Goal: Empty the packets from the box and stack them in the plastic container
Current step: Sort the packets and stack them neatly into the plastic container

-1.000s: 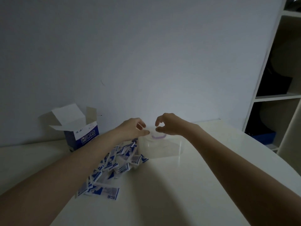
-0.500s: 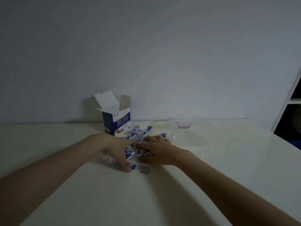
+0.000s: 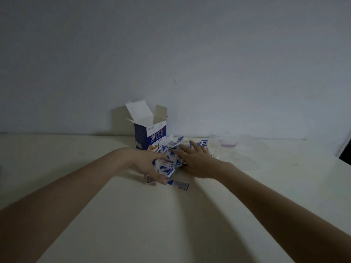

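A blue and white box stands upright near the wall with its top flaps open. In front of it lies a loose pile of several blue and white packets. My left hand lies on the pile's left side, fingers spread and reaching down over the packets. My right hand rests flat on the pile's right side with straight fingers. One packet lies apart at the front. The clear plastic container, with a pink patch inside, stands just right of the pile.
The pale table runs up to a plain wall. A dark opening of a shelf unit shows at the far right edge.
Both hands left the container and came down onto the packet pile, then spread a little wider over it. The view swung left, so box and pile now sit near the middle.
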{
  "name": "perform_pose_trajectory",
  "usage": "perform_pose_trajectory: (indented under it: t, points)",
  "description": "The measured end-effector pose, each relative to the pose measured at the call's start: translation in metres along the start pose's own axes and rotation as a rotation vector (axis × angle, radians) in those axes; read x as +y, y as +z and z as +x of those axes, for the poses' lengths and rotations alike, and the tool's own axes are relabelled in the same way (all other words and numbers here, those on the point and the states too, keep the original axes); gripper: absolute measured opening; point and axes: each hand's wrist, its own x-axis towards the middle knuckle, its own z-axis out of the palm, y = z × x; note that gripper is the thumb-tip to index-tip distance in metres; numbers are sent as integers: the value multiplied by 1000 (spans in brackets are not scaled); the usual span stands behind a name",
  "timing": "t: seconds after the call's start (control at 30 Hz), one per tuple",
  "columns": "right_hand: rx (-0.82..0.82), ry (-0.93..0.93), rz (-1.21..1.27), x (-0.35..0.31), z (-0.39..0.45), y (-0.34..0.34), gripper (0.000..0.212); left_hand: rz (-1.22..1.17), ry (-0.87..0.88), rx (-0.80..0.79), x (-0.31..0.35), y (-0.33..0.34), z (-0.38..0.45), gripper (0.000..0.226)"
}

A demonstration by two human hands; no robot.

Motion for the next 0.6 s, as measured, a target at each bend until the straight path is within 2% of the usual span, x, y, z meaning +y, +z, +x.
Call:
perform_pose_trajectory:
  t: [0.1, 0.2, 0.23, 0.33, 0.4, 0.47, 0.57, 0.6]
  points:
    - [60, -35, 160, -4, -7, -21, 60, -147, -6, -20, -7, -5, 0, 75]
    - [165, -39, 383, -20, -12, -30, 38, -145, -8, 12, -7, -6, 2, 58]
    - [146, -43, 373, -28, -13, -29, 32, -87, -17, 32, -5, -5, 3, 56]
    - [27, -57, 248, -48, -6, -16, 35, 47, 6, 100, -3, 2, 5, 54]
    - [30, -41, 293, -50, -2, -11, 19, 48, 66, 165, -3, 3, 4, 38]
    - [68, -15, 414, -46, -5, -14, 24, -91, 114, 226, -5, -1, 1, 16]
    - [197, 77, 723, -29, -15, -26, 12, -340, 149, 297, -1, -9, -4, 16]
    - [244, 122, 856, -22, -19, -30, 19, -403, 161, 313, 3, -10, -6, 12]
